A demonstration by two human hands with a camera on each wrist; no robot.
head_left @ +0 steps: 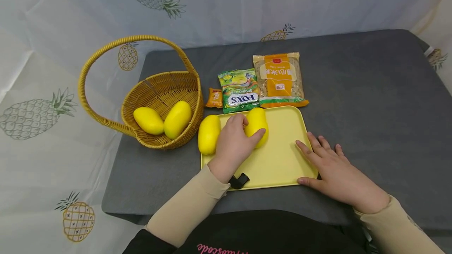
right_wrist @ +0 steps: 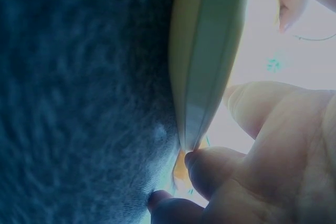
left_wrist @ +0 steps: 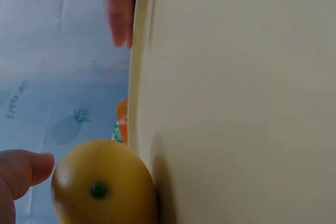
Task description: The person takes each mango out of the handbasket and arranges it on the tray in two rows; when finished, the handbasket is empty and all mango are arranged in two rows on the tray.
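In the head view my left hand (head_left: 234,142) is over a pale yellow tray (head_left: 279,164), its bent fingers and thumb holding a yellow mango (head_left: 259,122). The left wrist view shows that mango (left_wrist: 105,182) end-on, a dark green spot at its tip, with the thumb beside it; the other fingers' contact is hidden there. A second mango (head_left: 209,134) lies at the tray's left edge, left of this hand. My right hand (head_left: 335,173) rests spread at the tray's right front corner. In the right wrist view its fingertips (right_wrist: 202,166) touch the tray's rim (right_wrist: 210,56).
Left of the tray stands a wicker basket (head_left: 197,101) with a tall handle and two mangoes (head_left: 177,120) inside. Behind the tray lie a small orange packet (head_left: 214,98), a green Fox's candy bag (head_left: 240,91) and a larger orange-labelled food bag (head_left: 280,77). Grey cloth (head_left: 370,109) covers the table.
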